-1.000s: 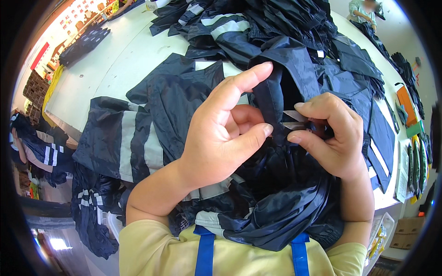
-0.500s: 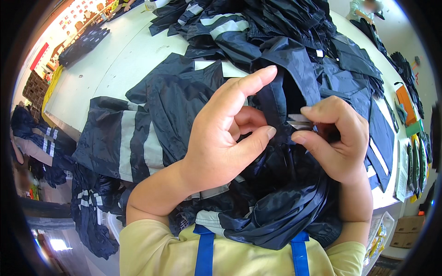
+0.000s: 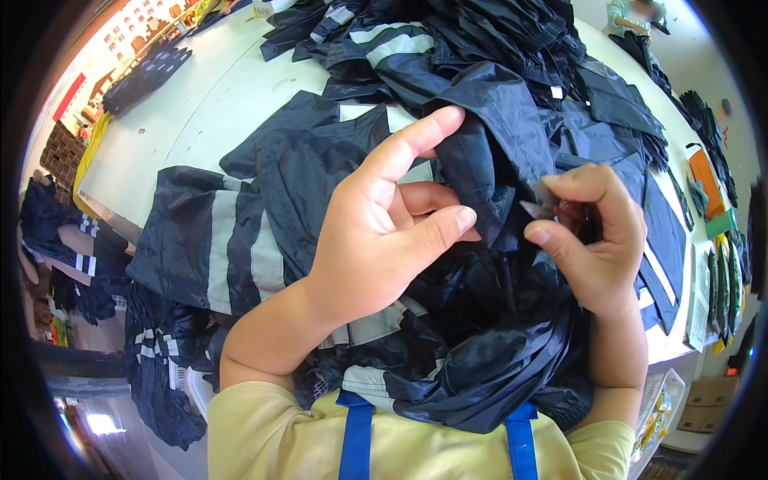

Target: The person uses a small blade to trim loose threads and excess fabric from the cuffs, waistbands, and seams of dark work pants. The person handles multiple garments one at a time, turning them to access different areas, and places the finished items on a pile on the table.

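Observation:
A dark navy garment (image 3: 506, 100) with a smooth, slightly shiny surface hangs in folds in front of me. My left hand (image 3: 372, 236) pinches its edge between the thumb and the bent fingers, while the index finger stretches up against a raised flap of the cloth. Close by on the right, my right hand (image 3: 596, 240) is closed around small metal thread snips (image 3: 534, 210). Only their pale blade tips show, close to the fabric; the rest is hidden in the palm. More of the dark cloth, with a grey stripe, lies across my lap.
A white table (image 3: 192, 132) carries a dark garment with grey bands (image 3: 220, 252) on the left and a heap of dark garments (image 3: 504, 32) at the back. Folded dark clothes (image 3: 612, 100) lie at right. Another person (image 3: 632, 20) stands far right. A plastic basket (image 3: 660, 416) is at lower right.
My right hand has drawn slightly right, and the snips' blades have moved away from the cloth edge and show less. The fabric at my left fingers has shifted and spread a little.

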The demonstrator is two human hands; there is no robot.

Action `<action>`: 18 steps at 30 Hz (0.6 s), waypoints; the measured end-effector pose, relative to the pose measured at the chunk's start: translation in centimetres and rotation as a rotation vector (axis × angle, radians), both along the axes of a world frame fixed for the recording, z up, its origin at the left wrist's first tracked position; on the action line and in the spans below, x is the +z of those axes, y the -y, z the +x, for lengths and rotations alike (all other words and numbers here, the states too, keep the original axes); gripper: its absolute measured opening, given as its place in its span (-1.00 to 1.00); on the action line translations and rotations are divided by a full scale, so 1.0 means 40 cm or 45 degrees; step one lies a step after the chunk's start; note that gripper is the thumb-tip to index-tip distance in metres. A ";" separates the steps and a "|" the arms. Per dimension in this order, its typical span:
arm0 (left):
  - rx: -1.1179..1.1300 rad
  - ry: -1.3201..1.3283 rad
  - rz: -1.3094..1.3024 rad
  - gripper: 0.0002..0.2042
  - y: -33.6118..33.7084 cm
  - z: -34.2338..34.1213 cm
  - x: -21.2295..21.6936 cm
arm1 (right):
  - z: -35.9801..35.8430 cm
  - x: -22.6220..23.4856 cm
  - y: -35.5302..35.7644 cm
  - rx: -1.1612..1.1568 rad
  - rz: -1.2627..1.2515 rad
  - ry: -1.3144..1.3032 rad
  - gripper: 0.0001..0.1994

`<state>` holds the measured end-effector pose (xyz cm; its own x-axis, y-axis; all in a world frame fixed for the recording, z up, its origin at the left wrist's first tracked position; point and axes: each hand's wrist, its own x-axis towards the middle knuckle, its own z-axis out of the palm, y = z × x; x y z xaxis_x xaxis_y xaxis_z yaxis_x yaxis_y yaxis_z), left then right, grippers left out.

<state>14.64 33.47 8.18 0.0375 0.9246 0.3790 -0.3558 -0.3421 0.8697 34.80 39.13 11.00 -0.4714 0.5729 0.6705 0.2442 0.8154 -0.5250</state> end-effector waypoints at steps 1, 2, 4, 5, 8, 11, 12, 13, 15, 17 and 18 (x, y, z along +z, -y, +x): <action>0.009 0.045 -0.016 -0.38 0.003 0.002 0.001 | 0.000 -0.003 0.003 0.000 0.031 0.047 -0.69; 0.010 0.092 -0.033 -0.39 0.007 0.007 0.005 | 0.002 -0.009 0.006 0.028 0.081 0.057 -0.68; 0.009 0.142 -0.053 -0.40 0.008 0.009 0.009 | -0.005 0.003 0.026 0.012 0.111 0.153 -0.70; 0.007 0.145 -0.054 -0.40 0.007 0.009 0.010 | -0.007 0.005 0.029 0.022 0.179 0.202 -0.70; -0.012 0.150 -0.041 -0.41 0.009 0.010 0.007 | -0.021 0.003 0.041 -0.079 0.198 0.158 -0.71; -0.004 0.139 -0.016 -0.41 0.013 0.012 0.006 | -0.025 0.004 0.039 -0.105 0.273 0.157 -0.71; 0.004 0.133 -0.008 -0.41 0.013 0.012 0.006 | -0.025 0.005 0.037 -0.100 0.313 0.169 -0.71; 0.007 0.131 -0.012 -0.41 0.014 0.012 0.006 | -0.024 0.005 0.037 -0.111 0.323 0.175 -0.71; 0.018 0.128 -0.022 -0.41 0.013 0.012 0.005 | -0.019 0.006 0.033 -0.130 0.345 0.186 -0.72; -0.003 0.132 -0.036 -0.41 0.012 0.013 0.005 | -0.021 0.010 0.035 -0.102 0.355 0.218 -0.71; -0.017 0.134 -0.043 -0.42 0.011 0.014 0.006 | -0.022 0.013 0.037 -0.091 0.360 0.235 -0.71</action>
<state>15.19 33.02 8.41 0.0117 0.9366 0.3503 -0.4501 -0.3079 0.8382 33.91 37.65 11.51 -0.5646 0.4127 0.7148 0.3758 0.8996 -0.2225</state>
